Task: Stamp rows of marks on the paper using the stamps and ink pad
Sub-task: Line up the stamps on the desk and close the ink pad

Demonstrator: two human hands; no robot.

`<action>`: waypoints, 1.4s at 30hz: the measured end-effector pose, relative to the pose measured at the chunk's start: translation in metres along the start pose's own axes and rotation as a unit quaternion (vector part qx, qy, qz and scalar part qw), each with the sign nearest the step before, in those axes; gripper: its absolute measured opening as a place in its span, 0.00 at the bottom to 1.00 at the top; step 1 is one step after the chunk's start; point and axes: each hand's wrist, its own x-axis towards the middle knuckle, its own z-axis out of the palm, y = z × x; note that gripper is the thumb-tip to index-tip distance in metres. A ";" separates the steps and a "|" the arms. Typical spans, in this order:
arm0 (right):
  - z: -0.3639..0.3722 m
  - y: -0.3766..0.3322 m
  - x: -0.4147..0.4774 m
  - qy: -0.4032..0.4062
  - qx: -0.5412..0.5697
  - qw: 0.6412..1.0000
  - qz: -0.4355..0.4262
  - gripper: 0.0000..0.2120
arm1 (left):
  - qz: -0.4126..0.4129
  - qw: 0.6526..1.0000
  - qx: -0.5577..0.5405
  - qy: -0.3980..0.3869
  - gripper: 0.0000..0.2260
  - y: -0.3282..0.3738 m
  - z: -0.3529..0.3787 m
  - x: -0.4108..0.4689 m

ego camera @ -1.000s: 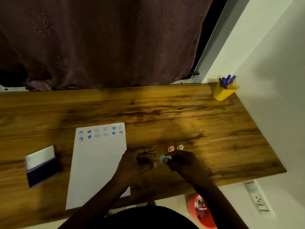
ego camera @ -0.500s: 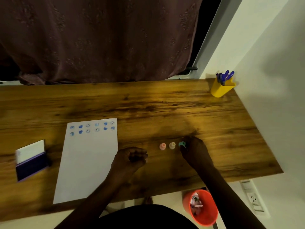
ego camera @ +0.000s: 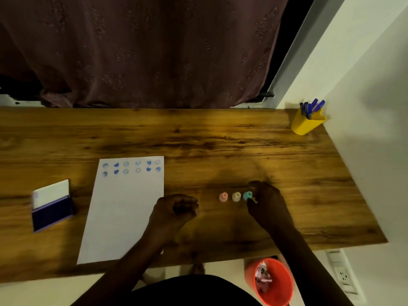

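Fingers of right hand (ego camera: 268, 204) pinch teal stamp (ego camera: 247, 195) on desk (ego camera: 198, 138); left hand (ego camera: 174, 209) fisted, contents hidden.

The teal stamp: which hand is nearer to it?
Right. The right hand has its fingers on the teal stamp; the left hand, a closed fist, rests apart by the paper.

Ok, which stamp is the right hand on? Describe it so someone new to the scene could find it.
Start at the wooden desk and find the white paper. Right of it, three small stamps stand in a row near the front edge. The right hand touches the teal stamp, the rightmost; its neighbours are a yellow stamp and a pink stamp.
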 end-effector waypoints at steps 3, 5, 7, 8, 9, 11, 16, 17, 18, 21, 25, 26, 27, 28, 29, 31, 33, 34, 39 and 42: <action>-0.010 -0.036 -0.001 0.018 0.030 0.999 -0.036 0.20 | -0.004 1.000 -0.016 0.025 0.11 -0.001 -0.020 -0.001; -0.010 -0.066 0.000 0.012 0.056 0.996 -0.065 0.19 | -0.002 0.999 -0.021 0.047 0.11 0.000 -0.036 -0.003; -0.004 -0.097 0.002 0.007 0.083 0.993 -0.085 0.18 | 0.007 0.997 -0.024 0.070 0.11 0.000 -0.055 -0.005; 0.000 -0.111 0.003 0.003 0.101 0.991 -0.091 0.17 | 0.013 0.996 -0.021 0.081 0.10 0.000 -0.063 -0.006; 0.006 -0.127 0.003 -0.004 0.119 0.988 -0.098 0.15 | 0.017 0.995 -0.023 0.093 0.10 -0.001 -0.074 -0.007; 0.020 -0.160 0.002 -0.021 0.148 0.983 -0.107 0.13 | 0.023 0.992 -0.037 0.117 0.11 -0.005 -0.095 -0.012; 0.055 -0.232 0.004 -0.077 0.188 0.972 -0.115 0.10 | 0.009 0.984 -0.047 0.171 0.09 -0.023 -0.150 -0.021; 0.062 -0.246 0.005 -0.081 0.191 0.971 -0.122 0.10 | 0.006 0.982 -0.039 0.185 0.09 -0.029 -0.162 -0.023; 0.069 -0.256 0.006 -0.083 0.191 0.970 -0.129 0.10 | 0.010 0.980 -0.028 0.198 0.08 -0.033 -0.171 -0.025; 0.093 -0.291 0.008 -0.098 0.174 0.968 -0.150 0.10 | 0.011 0.973 -0.005 0.232 0.07 -0.052 -0.207 -0.032; 0.129 -0.328 0.011 -0.137 0.158 0.964 -0.163 0.10 | -0.007 0.972 -0.039 0.231 0.03 -0.078 -0.259 -0.040; 0.135 -0.333 0.014 -0.143 0.156 0.963 -0.163 0.10 | -0.004 0.969 -0.031 0.244 0.04 -0.082 -0.267 -0.040; 0.144 -0.340 0.016 -0.152 0.151 0.963 -0.165 0.09 | -0.010 0.964 -0.018 0.265 0.07 -0.087 -0.278 -0.040; 0.153 -0.349 0.018 -0.161 0.146 0.961 -0.168 0.09 | -0.020 0.959 -0.018 0.282 0.10 -0.093 -0.290 -0.041; 0.162 -0.359 0.019 -0.172 0.138 0.960 -0.171 0.09 | -0.028 0.955 -0.030 0.294 0.12 -0.100 -0.303 -0.040; 0.178 -0.377 0.022 -0.189 0.124 0.960 -0.166 0.09 | -0.039 0.951 -0.011 0.306 0.18 -0.116 -0.326 -0.036; 0.192 -0.389 0.026 -0.199 0.116 0.962 -0.148 0.10 | -0.050 0.947 0.008 0.318 0.18 -0.122 -0.341 -0.033; 0.199 -0.395 0.028 -0.203 0.111 0.963 -0.141 0.10 | -0.061 0.945 0.006 0.320 0.16 -0.124 -0.347 -0.032; 0.220 -0.413 0.031 -0.209 0.089 0.966 -0.125 0.09 | -0.083 0.951 0.016 0.296 0.18 -0.137 -0.359 -0.024; 0.229 -0.417 0.031 -0.215 0.087 0.966 -0.116 0.08 | -0.052 0.959 0.031 0.276 0.04 -0.141 -0.361 -0.021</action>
